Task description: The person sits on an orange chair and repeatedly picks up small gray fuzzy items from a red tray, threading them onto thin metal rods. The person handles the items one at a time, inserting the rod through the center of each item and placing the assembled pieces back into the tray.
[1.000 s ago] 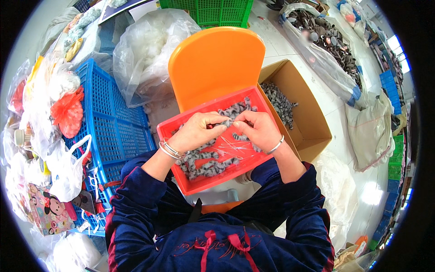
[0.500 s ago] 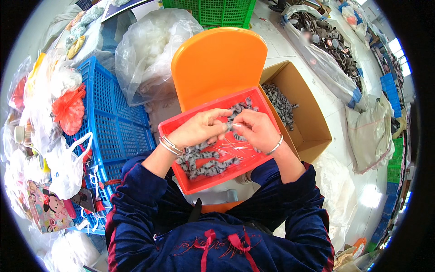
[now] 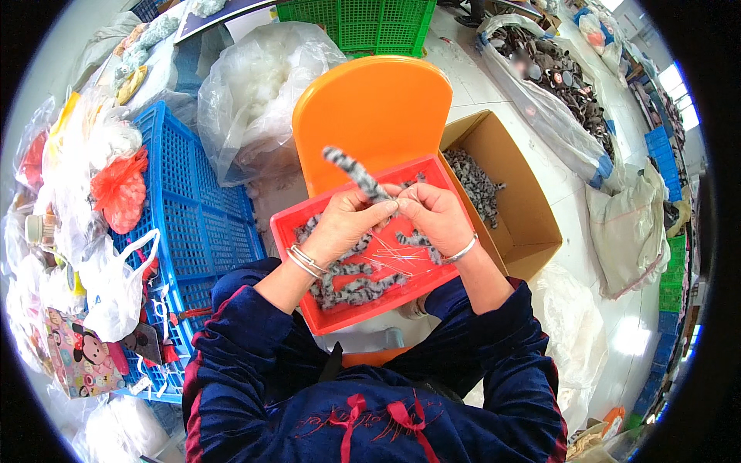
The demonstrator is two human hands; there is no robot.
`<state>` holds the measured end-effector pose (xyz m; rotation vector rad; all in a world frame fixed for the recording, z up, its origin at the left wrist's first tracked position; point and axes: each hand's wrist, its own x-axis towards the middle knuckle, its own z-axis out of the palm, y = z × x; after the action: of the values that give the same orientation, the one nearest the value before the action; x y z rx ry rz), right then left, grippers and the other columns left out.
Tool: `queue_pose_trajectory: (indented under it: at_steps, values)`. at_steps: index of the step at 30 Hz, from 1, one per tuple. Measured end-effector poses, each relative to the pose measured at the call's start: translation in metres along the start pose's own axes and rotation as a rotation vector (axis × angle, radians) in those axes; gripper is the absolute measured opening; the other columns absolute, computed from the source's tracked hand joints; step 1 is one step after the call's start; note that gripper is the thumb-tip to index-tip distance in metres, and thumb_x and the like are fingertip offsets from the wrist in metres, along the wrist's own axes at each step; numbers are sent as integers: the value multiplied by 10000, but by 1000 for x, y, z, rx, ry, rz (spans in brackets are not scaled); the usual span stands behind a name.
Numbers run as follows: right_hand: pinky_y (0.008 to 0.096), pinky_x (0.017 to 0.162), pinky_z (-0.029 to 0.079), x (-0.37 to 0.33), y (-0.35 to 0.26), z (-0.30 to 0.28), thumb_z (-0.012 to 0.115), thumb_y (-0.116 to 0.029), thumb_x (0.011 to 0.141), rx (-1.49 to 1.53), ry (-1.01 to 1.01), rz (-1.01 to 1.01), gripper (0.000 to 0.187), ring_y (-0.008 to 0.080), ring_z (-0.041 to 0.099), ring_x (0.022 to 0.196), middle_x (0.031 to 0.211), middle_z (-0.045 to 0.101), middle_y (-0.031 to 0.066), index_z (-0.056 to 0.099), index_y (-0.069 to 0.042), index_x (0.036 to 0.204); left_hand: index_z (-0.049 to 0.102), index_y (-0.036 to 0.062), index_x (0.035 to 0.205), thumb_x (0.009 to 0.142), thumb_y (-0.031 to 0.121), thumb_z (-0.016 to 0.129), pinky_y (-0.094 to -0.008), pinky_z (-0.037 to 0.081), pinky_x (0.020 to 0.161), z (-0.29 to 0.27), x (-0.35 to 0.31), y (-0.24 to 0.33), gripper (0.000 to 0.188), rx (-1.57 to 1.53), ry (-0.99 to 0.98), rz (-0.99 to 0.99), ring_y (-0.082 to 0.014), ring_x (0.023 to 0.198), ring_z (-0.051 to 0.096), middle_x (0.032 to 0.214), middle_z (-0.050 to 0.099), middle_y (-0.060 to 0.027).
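"Striped furry strip (image 3: pixel 353 168): where is it?"

"Above the red tray (image 3: pixel 372 315), pinched in the left hand (image 3: pixel 345 225)."

"And the right hand (image 3: pixel 438 222)?"

"Its fingertips are closed at the strip's near end; I can't tell on what."

"The surroundings?"

"More strips (image 3: pixel 360 292) lie in the tray; an orange chair back (image 3: pixel 370 108) rises beyond, a blue crate (image 3: pixel 204 204) stands left, a cardboard box (image 3: pixel 526 212) right, on pale tiles (image 3: pixel 536 147)."

Across the chest of the navy velvet top (image 3: pixel 376 446) we see red embroidered script (image 3: pixel 310 422), cursive and broken up by two magenta ribbons (image 3: pixel 356 420) and by folds, so we cannot read it with certainty. On the cartoon-printed bag (image 3: pixel 86 369) at the left, any lettering is too small for us to make out.
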<state>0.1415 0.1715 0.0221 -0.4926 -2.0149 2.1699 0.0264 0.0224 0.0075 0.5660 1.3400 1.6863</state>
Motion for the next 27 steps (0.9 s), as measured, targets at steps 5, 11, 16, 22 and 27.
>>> queue_pose_trajectory:
  at_steps: [5, 11, 16, 22, 27]
  values:
    - [222, 637, 409, -1, -6, -1, 566, -164, 972, -60, 55, 63, 168, 52, 486, 716, 760, 556, -23, 588, -23, 884, 690, 15, 1040, 910, 106, 652, -192, 456, 594, -7, 3, -4, 163, -72, 33, -14, -57, 658, 566, 808, 651, 0]
    - [244, 668, 431, -7, -18, -16, 546, -134, 971, -373, 32, -100, 139, 91, 508, 729, 775, 556, 31, 566, -4, 926, 663, -7, 1081, 913, 92, 645, -212, 486, 631, -14, 0, 5, 196, -77, 8, -45, -76, 682, 579, 836, 653, -20]
    - [277, 635, 455, -10, -20, -14, 593, -89, 936, -474, 8, -231, 93, 130, 555, 699, 783, 592, 68, 609, 3, 929, 653, 18, 1065, 901, 65, 640, -207, 485, 632, -19, 2, -3, 170, -9, -40, 17, -75, 699, 594, 870, 661, -12]
    - [308, 594, 463, -12, -22, -12, 614, -94, 916, -571, -7, -262, 105, 206, 594, 643, 739, 612, 125, 633, 4, 883, 651, 19, 1045, 901, 75, 646, -222, 500, 658, -19, 1, -2, 155, 36, -48, -14, -80, 710, 592, 879, 659, -16]
    - [321, 573, 461, -11, -19, -13, 616, -101, 908, -594, -13, -290, 112, 229, 593, 612, 702, 601, 138, 633, 6, 878, 656, 16, 1050, 910, 95, 641, -227, 506, 658, -18, -1, 1, 162, 109, -82, -7, -74, 709, 590, 856, 645, -4]
